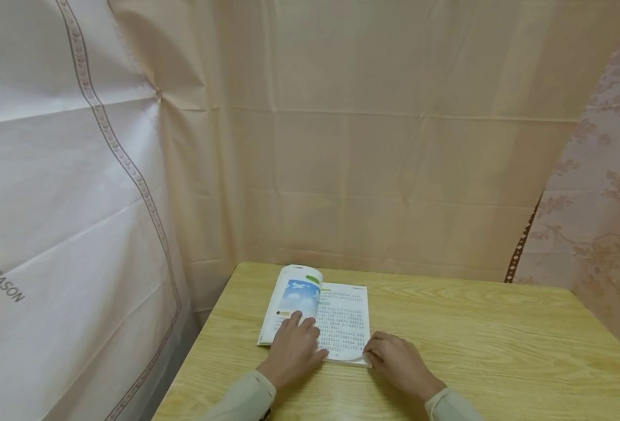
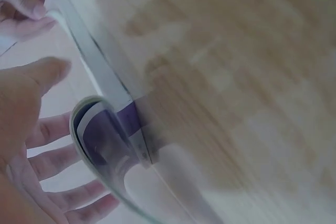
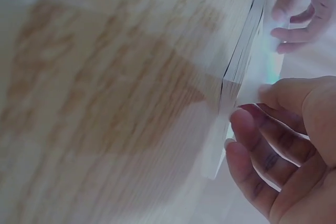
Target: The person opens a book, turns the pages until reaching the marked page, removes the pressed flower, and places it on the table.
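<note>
Head view shows the open book (image 1: 316, 310) at lower centre of the frame, its pages likely light, limp and easily creased, best taken by the lower right corner (image 1: 359, 354), which the right hand's (image 1: 398, 362) grip pinches while the left hand (image 1: 292, 346) rests, fingers apart, on the left page (image 1: 280, 301).

A creased beige sheet (image 1: 373, 158) hangs behind a wood-grain table (image 1: 478, 333); a pale sheet (image 1: 62, 193) with printed lettering (image 1: 6, 283) hangs left, a floral cloth (image 1: 604, 199) right.
</note>
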`<state>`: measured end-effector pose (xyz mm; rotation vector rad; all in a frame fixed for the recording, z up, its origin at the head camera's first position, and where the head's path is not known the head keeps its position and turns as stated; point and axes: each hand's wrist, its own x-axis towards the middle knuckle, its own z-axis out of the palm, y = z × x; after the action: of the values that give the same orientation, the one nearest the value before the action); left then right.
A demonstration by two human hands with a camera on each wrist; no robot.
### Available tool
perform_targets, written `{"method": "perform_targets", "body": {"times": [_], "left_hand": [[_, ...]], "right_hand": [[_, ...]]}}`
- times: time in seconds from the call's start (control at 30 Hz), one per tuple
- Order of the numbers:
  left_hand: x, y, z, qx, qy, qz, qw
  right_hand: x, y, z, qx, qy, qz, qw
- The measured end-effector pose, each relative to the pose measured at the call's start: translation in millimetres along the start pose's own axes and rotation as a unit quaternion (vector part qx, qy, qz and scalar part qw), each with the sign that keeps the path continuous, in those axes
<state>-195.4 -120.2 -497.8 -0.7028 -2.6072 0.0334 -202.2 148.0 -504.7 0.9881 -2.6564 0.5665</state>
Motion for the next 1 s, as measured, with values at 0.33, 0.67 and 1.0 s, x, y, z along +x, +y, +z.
{"method": "perform_targets", "body": {"times": [0.33,0.67,1.0], "left_hand": [[-2.2,4.7,5.4,0.051,0.02,0.01,0.9984],[1.7,2.9,0.8,0.035,0.038,0.023,0.9984],[4.5,5.9,4.2,0.04,0.024,-0.037,0.9982]], "right_hand": [[-0.2,-3.2,-1.0,-0.004,0.027,0.009,0.9996],[-0.7,-2.5,-1.7,0.017,0.056,0.055,0.9967],[-2.0,-2.5,-1.3,-0.001,0.049,0.05,0.9975]]}}
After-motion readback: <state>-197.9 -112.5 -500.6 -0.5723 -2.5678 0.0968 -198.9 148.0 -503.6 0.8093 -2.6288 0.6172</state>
